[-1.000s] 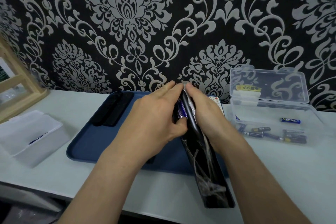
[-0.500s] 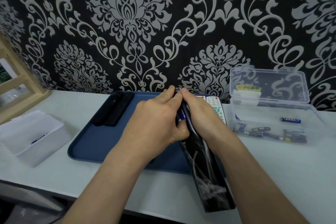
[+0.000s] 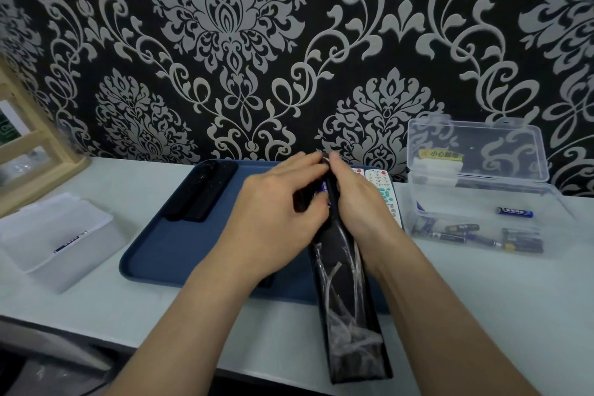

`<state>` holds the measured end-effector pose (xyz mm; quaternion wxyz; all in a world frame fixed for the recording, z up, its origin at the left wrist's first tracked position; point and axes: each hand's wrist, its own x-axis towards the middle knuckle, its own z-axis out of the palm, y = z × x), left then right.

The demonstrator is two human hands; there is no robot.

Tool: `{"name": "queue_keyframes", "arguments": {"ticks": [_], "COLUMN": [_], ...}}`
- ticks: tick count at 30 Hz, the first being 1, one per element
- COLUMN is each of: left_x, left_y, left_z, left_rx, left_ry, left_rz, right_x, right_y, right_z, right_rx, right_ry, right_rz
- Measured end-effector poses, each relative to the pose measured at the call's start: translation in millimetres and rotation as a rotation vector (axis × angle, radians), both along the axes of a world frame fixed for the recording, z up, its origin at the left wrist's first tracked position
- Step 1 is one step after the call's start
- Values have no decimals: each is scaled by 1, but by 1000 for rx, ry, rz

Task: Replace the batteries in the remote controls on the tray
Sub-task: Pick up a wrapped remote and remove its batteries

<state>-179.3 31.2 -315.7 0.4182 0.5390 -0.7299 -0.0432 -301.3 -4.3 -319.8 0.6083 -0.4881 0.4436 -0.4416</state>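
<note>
A blue tray (image 3: 180,254) lies along the table's (image 3: 482,299) far edge, an open clear box (image 3: 482,202) of batteries (image 3: 459,231) just beside its right edge. A long black remote (image 3: 347,299) in clear wrap slants over the tray's near right corner, and the left hand (image 3: 276,222) and right hand (image 3: 360,206) grasp its upper end from either side. Two black remotes (image 3: 202,193) lie at the tray's far left corner, white remotes (image 3: 382,183) at its far right, and a blue battery (image 3: 321,191) shows between the hands

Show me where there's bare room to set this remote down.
The tray is bare at its near left, between the black remotes and the left hand. The table is bare in front of the battery box. Crowded: the tray's far right, where white remotes lie by the right hand.
</note>
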Motion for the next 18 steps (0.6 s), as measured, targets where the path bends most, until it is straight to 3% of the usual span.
{"name": "queue_keyframes", "arguments": {"ticks": [3,6,9,13,15,18], "left_x": [0,5,7,2,-2,-8], "left_y": [4,5,4,4,4,2], "left_z": [2,6,7,7,6,3], "left_rx": [127,123,-30,-2,167,452], "left_ry": [100,-58,-165,143,407,752], "left_rz": [-21,24,88,148,162,3], "right_x": [-3,-5,-3,-1,0,2], "right_y": [0,1,3,2,1,0], "right_z": [2,2,3,3,2,0], "right_rx": [38,-12,-79,-74,-99,-170], "right_ry": [-38,-5,50,9,-29,-56], "right_rz": [-2,6,-6,-14,-47,-123]}}
